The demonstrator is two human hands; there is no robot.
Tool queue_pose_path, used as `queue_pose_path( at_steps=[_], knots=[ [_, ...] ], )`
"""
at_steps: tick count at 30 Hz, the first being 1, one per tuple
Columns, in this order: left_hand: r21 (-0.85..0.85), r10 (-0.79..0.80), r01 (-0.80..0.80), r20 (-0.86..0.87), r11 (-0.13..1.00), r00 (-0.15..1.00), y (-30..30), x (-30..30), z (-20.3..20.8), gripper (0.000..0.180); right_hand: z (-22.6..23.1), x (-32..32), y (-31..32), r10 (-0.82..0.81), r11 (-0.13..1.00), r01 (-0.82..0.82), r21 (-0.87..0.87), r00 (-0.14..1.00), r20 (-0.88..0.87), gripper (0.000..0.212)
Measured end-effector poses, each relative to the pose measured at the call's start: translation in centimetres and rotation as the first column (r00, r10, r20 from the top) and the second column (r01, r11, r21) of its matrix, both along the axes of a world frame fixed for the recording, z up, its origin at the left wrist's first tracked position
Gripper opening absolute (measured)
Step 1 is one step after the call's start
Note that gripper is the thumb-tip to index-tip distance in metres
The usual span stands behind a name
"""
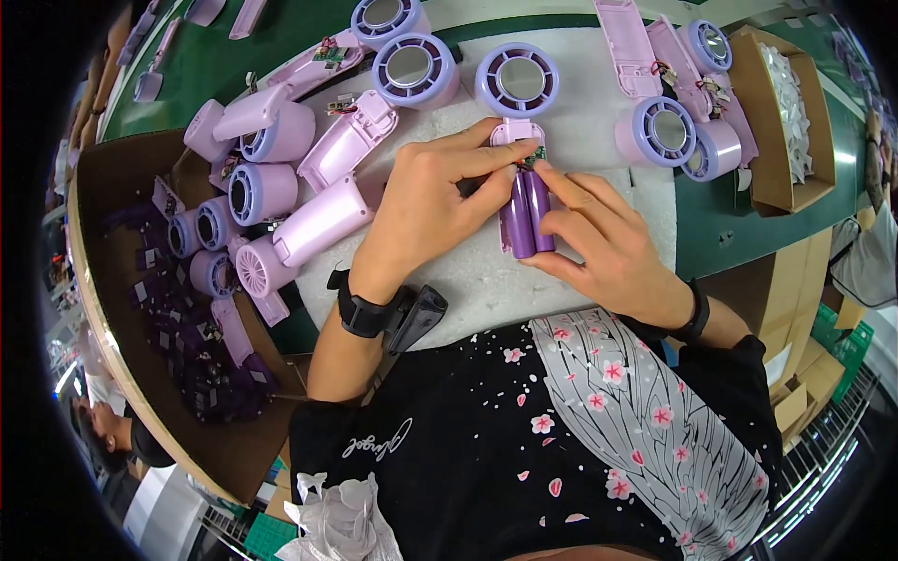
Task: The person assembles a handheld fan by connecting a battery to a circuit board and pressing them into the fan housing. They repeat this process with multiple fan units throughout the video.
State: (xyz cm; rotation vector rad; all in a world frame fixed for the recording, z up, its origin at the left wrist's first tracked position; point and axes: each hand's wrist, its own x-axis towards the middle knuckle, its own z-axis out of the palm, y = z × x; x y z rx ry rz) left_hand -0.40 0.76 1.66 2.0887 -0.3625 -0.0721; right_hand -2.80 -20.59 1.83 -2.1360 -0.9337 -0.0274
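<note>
A lilac handheld fan (482, 79) lies in front of me, its round head away from me and its handle opened toward me. Two purple battery cells (524, 224) sit side by side in the handle. Above them shows a small green circuit board (538, 156) with thin wires. My left hand (426, 192) is closed at the board end, forefinger across the handle and thumb below it; the fingers hide what is pinched there. My right hand (608, 238) is curled round the cells, with its forefinger near the board and its thumb at their lower end.
A white foam pad (449, 294) lies under the work on a green table. At left, several lilac fans (267, 192) crowd beside a cardboard box (215, 458) of dark purple parts. More fans (655, 131) lie at right, near a carton (772, 192) holding white pieces.
</note>
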Motion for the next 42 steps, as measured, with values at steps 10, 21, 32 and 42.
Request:
queue_pose_path(
  at_steps=[10,21,32,42],
  knots=[
    [-0.044,-0.026,0.025,-0.03,0.999,0.999,0.2,-0.3,-0.2,0.032,0.3,-0.4,0.5,-0.079,0.997,0.076,-0.032,0.991,-0.107,0.037],
    [-0.149,-0.045,0.001,-0.289,0.989,0.956,0.0,-0.3,1.0,0.053,1.1,1.1,1.5,-0.129,0.991,0.115,-0.072,0.961,-0.243,0.056],
    [-0.137,-0.057,0.039,-0.129,0.99,0.99,-0.3,-0.6,-0.6,0.055,-0.3,3.2,1.5,-0.101,0.995,0.101,-0.006,0.995,0.008,0.022],
    [-0.131,-0.085,0.05,-0.282,0.99,0.956,0.1,-0.7,-0.8,0.057,1.7,2.7,0.7,0.185,0.936,-0.135,-0.326,0.975,0.125,0.031]
  ],
)
